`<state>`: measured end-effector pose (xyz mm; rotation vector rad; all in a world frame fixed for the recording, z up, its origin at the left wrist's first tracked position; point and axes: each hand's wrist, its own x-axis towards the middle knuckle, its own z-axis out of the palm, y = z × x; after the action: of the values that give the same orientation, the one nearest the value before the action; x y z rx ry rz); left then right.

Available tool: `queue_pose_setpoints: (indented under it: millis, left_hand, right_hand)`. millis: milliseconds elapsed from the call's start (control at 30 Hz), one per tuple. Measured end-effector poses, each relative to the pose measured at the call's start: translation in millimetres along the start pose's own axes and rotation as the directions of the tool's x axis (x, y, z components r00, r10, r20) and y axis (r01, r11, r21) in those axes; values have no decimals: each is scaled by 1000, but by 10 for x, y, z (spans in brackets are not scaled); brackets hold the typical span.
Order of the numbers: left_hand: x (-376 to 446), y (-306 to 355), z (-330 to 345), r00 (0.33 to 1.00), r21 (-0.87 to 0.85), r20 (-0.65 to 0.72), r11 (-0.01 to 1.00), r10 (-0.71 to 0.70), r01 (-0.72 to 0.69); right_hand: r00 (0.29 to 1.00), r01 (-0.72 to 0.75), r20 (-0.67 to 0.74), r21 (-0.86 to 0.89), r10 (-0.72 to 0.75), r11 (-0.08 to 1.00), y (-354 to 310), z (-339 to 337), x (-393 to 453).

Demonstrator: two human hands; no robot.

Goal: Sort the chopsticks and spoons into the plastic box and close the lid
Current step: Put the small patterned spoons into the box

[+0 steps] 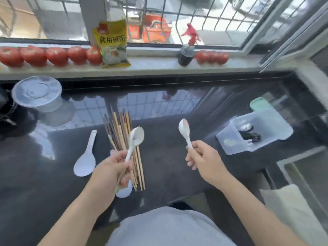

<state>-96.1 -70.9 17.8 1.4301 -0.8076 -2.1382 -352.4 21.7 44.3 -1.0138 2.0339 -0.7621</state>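
Dark polished counter [168, 157] below a barred window carries the work. Left hand [113, 167] grips a white spoon [135, 139] by its handle, bowl up, over a pile of chopsticks [122, 135], with another white spoon [86, 158] lying flat just left of the pile; right hand [202, 158] grips a second raised spoon [184, 130] by the handle. Further right sits the open plastic box [276, 132], some utensils already inside, its green lid [260, 103] lying behind it, and tomatoes [51, 55] line the sill.
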Motion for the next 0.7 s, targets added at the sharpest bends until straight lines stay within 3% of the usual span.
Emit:
queue_pose_setpoints:
  millis: [133,300,433,533,600,700]
  left_hand:
    - [98,-54,878,997,114,82,993,-5,-5]
    - [397,-325,2051,996,179,84,982,40,-55]
    - [653,-689,2893,994,138,-103,990,35,-21]
    - [613,-842,3263,980,105,-199,994,-8,29]
    - [549,-881,3414,969,105,-246,994,0,26]
    - [509,-917,3545,938,93,-346,995,13,21]
  right_hand:
    - [994,26,-101,-61,-32,998,376,-1331,185]
    - [990,47,-104,-395,-96,918,985,-2843,876]
    - [995,86,86,-583,-44,808,1538,-3536,1446]
    - [959,174,282,-682,36,711,1797,-3670,1772]
    - [910,265,410,-688,61,676,1881,-3555,1999]
    - [769,445,630,-647,105,619,1964,-3226,2150]
